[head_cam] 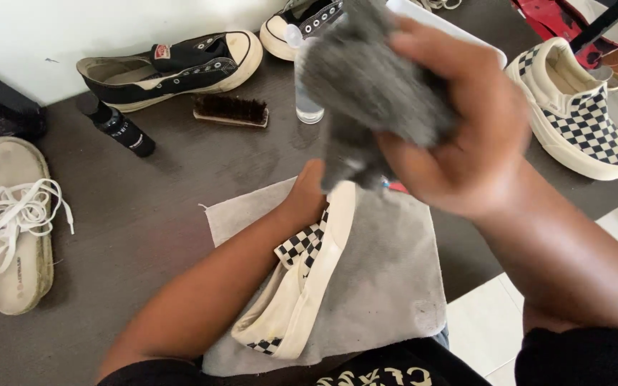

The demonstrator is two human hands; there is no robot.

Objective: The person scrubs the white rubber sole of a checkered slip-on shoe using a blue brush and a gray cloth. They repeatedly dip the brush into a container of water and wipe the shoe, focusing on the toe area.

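My right hand (466, 143) bunches a grey cloth (366, 78) in a tight grip above the checkered shoe (302, 286), which my left hand (307, 196) steadies on the counter's towel (388, 286). Best wiped firmly, shoe held still.

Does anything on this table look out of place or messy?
Yes: loose white laces lie in a tangle on a pulled-out insole at the left, and the checkered shoe on the cloth has yellowed, stained rubber.

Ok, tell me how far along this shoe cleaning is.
Laces are out, lying on an insole. In hand: left hand steadies the checkered slip-on on a grey towel; right hand wipes with a grey cloth. Its sidewall looks yellowed; the black sneaker and second slip-on wait.
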